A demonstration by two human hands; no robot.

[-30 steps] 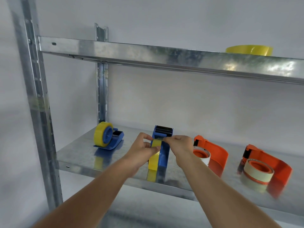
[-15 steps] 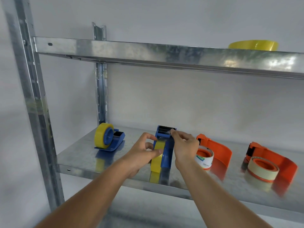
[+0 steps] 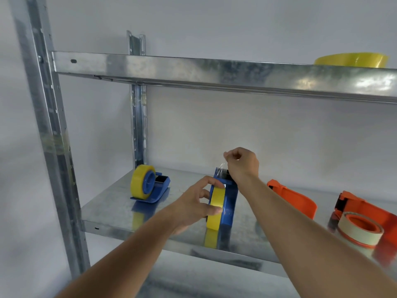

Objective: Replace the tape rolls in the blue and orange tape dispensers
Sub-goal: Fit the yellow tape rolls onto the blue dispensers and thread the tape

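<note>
Both hands work at the middle blue plastic tape dispenser (image 3: 228,208), the landmark for all that follows: the left hand (image 3: 193,208) grips the yellow tape roll (image 3: 215,208) seated on its near side, thumb below and fingers curled over the top, while the right hand (image 3: 243,166) hovers above its far cutter end, fingertips pinching a clear strip of tape (image 3: 220,168) pulled up from it

Under the dispenser runs the galvanised steel lower shelf (image 3: 111,207); above it hangs the galvanised steel upper shelf (image 3: 193,68), bearing a wide yellow tape roll lying flat (image 3: 352,61) far to the right. Right of the dispenser stands an orange plastic dispenser (image 3: 294,200) whose contents cannot be made out, and further right a second orange dispenser (image 3: 365,211) with a cream tape roll on an orange core (image 3: 361,230) leaning against it. Left of the landmark sits another blue dispenser carrying a yellow roll (image 3: 148,183)

The roll looks light and rigid, best held by its rim; the film is probably thin, sticky and quick to crease, so pinch only its very end
</note>
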